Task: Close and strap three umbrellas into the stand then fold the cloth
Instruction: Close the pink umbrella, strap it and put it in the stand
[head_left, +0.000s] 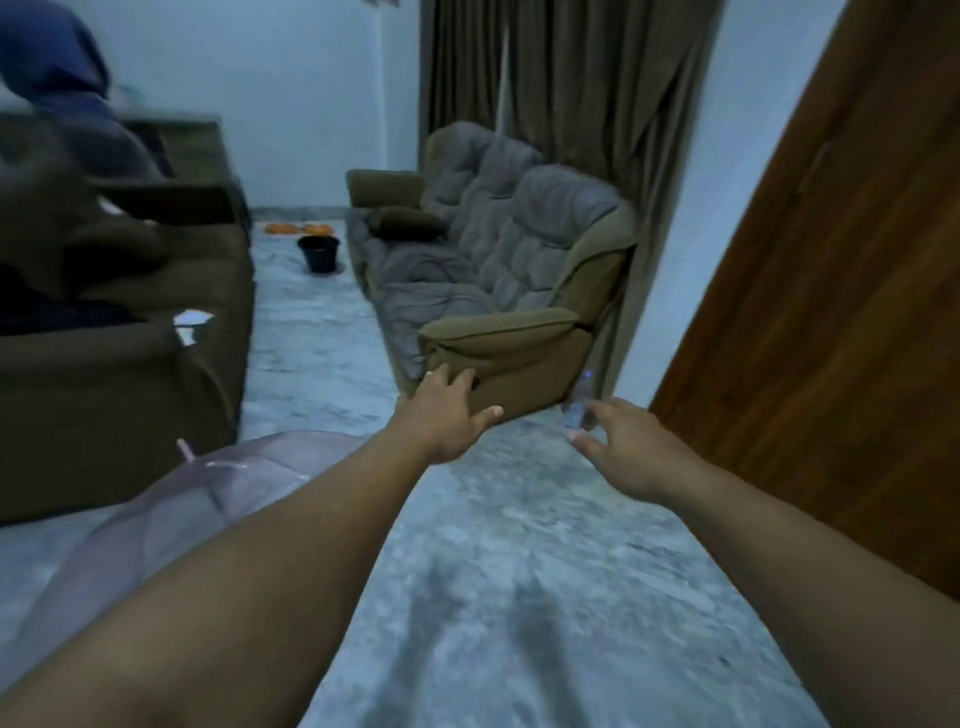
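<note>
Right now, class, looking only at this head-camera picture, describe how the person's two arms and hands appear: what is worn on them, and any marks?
Both forearms are bare to the frame's lower edge: no sleeves, gloves, watch or wristband show. The left hand carries what looks like a small pale ring on one of its fingers, though blur makes that uncertain. The right hand shows no ring. No marks are discernible.

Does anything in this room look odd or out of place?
Yes: an open pink umbrella lies on the floor at lower left, beside the brown sofa. A small clear bottle also stands on the floor near the right hand.
</note>
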